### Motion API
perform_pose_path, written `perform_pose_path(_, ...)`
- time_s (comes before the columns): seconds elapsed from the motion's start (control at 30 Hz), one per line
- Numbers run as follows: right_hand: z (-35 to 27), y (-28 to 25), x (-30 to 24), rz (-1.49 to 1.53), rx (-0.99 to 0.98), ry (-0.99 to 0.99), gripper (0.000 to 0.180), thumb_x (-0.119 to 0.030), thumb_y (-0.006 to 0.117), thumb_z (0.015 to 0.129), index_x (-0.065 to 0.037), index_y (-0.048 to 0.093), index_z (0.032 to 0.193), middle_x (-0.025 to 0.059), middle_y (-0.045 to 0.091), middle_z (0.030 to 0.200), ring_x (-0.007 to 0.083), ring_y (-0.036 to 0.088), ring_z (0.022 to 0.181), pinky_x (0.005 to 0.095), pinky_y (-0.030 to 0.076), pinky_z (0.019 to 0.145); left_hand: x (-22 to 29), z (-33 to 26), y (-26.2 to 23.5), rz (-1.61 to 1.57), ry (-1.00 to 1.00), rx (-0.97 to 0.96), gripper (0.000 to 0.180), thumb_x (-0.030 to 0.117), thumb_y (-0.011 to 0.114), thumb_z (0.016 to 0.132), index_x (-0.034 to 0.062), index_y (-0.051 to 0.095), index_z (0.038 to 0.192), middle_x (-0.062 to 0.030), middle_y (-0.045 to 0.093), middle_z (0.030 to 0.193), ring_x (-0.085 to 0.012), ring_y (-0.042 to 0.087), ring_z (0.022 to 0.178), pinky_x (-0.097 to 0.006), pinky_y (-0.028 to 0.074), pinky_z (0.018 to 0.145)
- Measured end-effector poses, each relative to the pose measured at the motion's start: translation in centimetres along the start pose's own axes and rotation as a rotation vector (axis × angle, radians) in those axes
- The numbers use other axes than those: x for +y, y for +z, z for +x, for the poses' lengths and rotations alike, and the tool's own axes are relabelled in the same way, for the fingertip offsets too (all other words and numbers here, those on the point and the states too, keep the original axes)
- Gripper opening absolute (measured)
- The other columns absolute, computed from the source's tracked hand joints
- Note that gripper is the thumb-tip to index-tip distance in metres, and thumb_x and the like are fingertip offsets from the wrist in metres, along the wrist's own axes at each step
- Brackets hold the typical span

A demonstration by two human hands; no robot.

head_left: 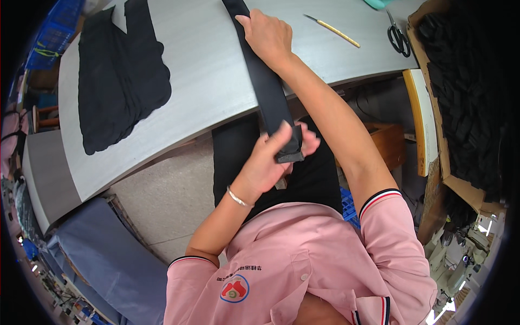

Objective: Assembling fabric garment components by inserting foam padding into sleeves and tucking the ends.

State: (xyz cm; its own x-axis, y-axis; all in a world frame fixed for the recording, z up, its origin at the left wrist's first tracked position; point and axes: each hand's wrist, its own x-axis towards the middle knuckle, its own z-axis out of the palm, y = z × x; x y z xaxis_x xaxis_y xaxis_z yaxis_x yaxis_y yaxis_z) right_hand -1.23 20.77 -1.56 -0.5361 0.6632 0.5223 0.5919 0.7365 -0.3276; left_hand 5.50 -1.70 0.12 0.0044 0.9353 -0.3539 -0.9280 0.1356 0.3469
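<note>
A long black fabric strip (264,89) runs from the far part of the table down past its near edge toward my lap. Its near end is folded over, and my left hand (262,157) holds it there between thumb and fingers, just off the table edge. Farther up, my right hand (268,40) is closed over the strip against the tabletop, thumb sticking out to the left. What lies under its curled fingers is hidden.
Black fabric pieces (122,86) lie on the table (200,65) at left. An awl-like tool with a yellow handle (338,33) and black-handled scissors (398,40) lie at right. A cardboard box (457,187) of black strips stands beside the table. A blue-grey covered object (103,249) is at lower left.
</note>
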Motion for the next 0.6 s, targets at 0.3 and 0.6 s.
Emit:
perform_pose_path(0.3, 0.2, 0.0, 0.0, 0.007, 0.036, -0.008, 0.046, -0.042, 0.059, 0.097, -0.006, 0.057, 0.068, 0.0136, 0.057, 0.052, 0.0323, 0.058, 0.046, 0.0403, 0.046, 0.044, 1.0, 0.0, 0.7, -0.002, 0.061, -0.013, 0.043, 0.028, 0.055, 0.103, -0.0041, 0.044, 0.130, -0.0002, 0.051, 0.079, -0.0123, 0.055, 0.072, -0.041, 0.051, 0.098)
perform_pose_path(0.6, 1.4, 0.3, -0.4, 0.000, -0.018, 0.053, 0.044, -0.039, 0.060, 0.097, -0.002, 0.058, 0.073, 0.0166, 0.062, 0.059, 0.0356, 0.063, 0.055, 0.0431, 0.048, 0.050, -2.9, -7.3, -1.2, 0.151, -0.211, -0.147, 0.038, 0.023, 0.056, 0.103, -0.0030, 0.049, 0.130, -0.0029, 0.057, 0.078, -0.0147, 0.061, 0.075, -0.041, 0.049, 0.100)
